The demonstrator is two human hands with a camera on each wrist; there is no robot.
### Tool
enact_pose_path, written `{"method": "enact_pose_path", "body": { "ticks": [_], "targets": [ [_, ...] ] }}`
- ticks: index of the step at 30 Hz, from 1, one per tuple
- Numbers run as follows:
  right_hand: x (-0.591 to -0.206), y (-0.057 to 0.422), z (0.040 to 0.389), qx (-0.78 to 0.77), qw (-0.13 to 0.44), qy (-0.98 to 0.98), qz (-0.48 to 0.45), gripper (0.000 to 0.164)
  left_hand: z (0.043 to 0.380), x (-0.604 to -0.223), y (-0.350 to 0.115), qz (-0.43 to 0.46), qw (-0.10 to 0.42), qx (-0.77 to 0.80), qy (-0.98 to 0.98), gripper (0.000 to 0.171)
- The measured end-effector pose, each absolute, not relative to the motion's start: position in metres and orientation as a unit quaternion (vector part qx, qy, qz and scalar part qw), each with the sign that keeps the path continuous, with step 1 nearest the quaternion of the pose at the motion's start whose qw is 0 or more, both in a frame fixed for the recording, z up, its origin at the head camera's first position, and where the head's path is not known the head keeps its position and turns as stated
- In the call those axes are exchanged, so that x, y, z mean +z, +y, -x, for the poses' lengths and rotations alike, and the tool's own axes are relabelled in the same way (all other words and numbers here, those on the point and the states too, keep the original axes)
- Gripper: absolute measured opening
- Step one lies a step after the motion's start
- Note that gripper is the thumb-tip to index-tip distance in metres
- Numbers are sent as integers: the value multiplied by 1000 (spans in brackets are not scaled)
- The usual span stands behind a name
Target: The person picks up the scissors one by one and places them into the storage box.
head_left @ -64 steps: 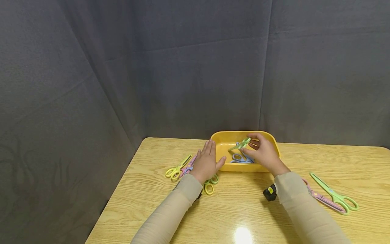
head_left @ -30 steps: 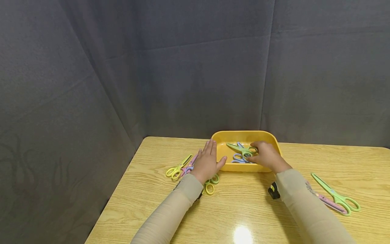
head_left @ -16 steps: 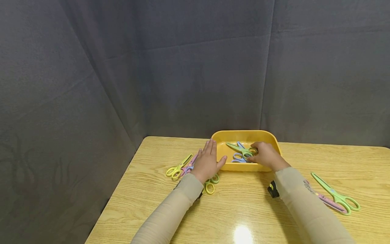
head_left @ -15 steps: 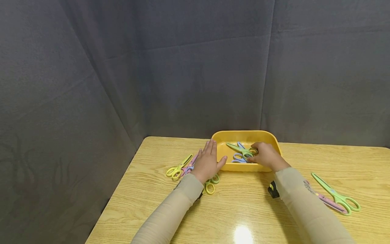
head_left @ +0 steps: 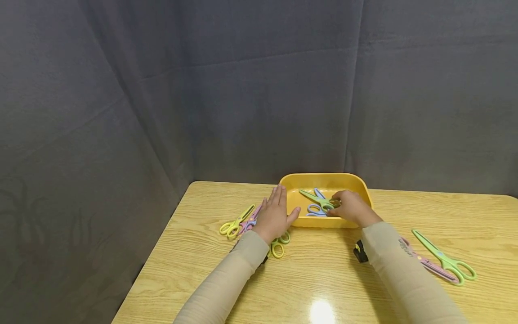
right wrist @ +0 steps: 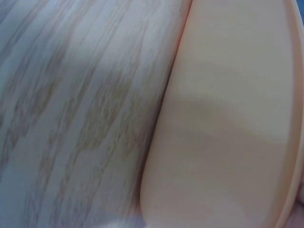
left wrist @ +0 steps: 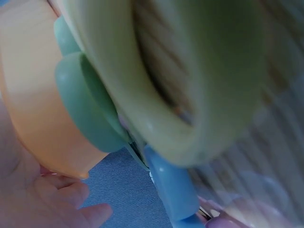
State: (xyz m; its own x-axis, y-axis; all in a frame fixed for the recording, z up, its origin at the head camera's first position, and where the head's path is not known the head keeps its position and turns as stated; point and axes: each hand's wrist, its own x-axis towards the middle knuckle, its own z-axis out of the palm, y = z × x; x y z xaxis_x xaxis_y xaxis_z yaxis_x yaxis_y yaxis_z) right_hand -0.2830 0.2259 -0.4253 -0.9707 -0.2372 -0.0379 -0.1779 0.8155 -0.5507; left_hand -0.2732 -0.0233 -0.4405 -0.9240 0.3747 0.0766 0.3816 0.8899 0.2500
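A yellow tray stands on the table. Inside it lie green scissors across blue scissors. My right hand reaches into the tray over its near right side, thumb and fingers round the handle end of the green scissors; the fingertips are partly hidden. Fingers straight, my left hand lies against the tray's left side. Below and beside it are yellow scissors and other scissors, partly covered by the hand. In the left wrist view, a pale handle loop fills the foreground. The right wrist view shows mostly the tray wall.
To the right of my right forearm lie large green scissors and pink scissors, overlapping. A grey curtain hangs behind the wooden table.
About two seconds ago my right hand held the green scissors raised over the tray. They have come down onto the blue scissors, the hand still at their handles. My left hand has stayed put.
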Motion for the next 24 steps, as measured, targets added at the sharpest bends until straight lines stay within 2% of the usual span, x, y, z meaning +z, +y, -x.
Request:
{"method": "enact_pose_path", "body": {
  "ticks": [24],
  "targets": [
    [-424, 222, 281, -283, 46, 953, 102, 61, 269, -437, -26, 198, 19, -138, -970, 82]
  ]
}}
